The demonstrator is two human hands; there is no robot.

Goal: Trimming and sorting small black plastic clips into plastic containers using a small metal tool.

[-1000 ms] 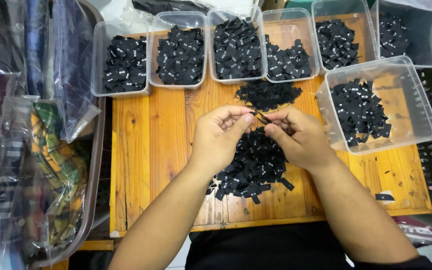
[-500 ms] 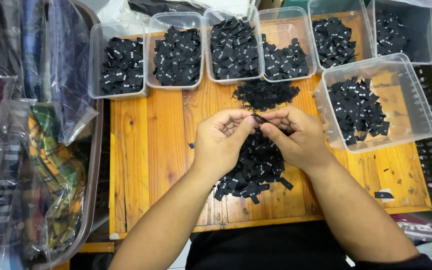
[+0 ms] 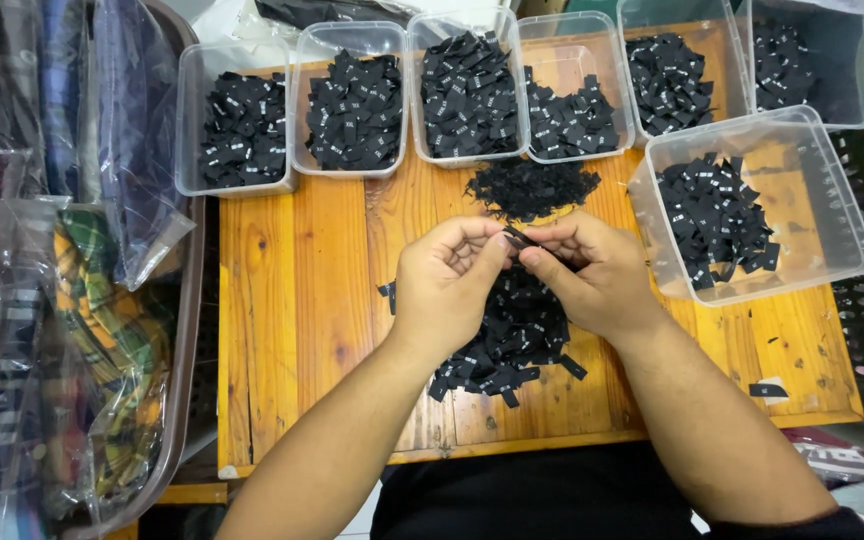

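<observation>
Left hand and right hand pinch one small black label between fingertips above the label pile on the worktop. Sorting step; next likely needs matching tub.

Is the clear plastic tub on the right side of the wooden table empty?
No, the clear tub on the wooden table holds a heap of small black labels, just right of the right hand.
</observation>
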